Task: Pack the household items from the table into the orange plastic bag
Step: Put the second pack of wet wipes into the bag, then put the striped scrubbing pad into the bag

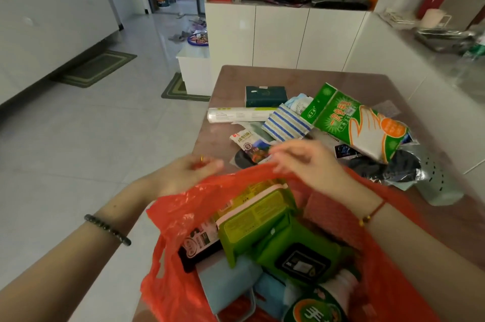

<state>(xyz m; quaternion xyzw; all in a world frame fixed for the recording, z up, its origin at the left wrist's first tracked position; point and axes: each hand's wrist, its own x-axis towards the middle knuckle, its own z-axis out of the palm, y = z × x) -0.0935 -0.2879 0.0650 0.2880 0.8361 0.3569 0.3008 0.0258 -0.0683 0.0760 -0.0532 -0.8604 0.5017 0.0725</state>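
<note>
Orange plastic bag sits open at the near edge of the worktop, mouth facing the camera.

Left hand: fingers curled on the bag's left rim, gripping it. Right hand: thumb and fingers pinching the far rim. Both are motion-blurred.

In the bag: two green wipe packs, a black pack with a round logo, pale blue cloth, and a round green lid bearing a white character 手.

On the worktop beyond the bag, crowded together:
- green glove packet, with a white hand outline, an orange disc and yellow Chinese characters
- blue-striped cloth, touching its left edge
- clear film roll, lying flat
- dark teal box, behind the roll
- white sachet with green Chinese print, just beyond the fingertips
- dark foil packet, under the glove packet
- pale green item with punched holes, seemingly a plastic holder

Small print is unreadable.
</note>
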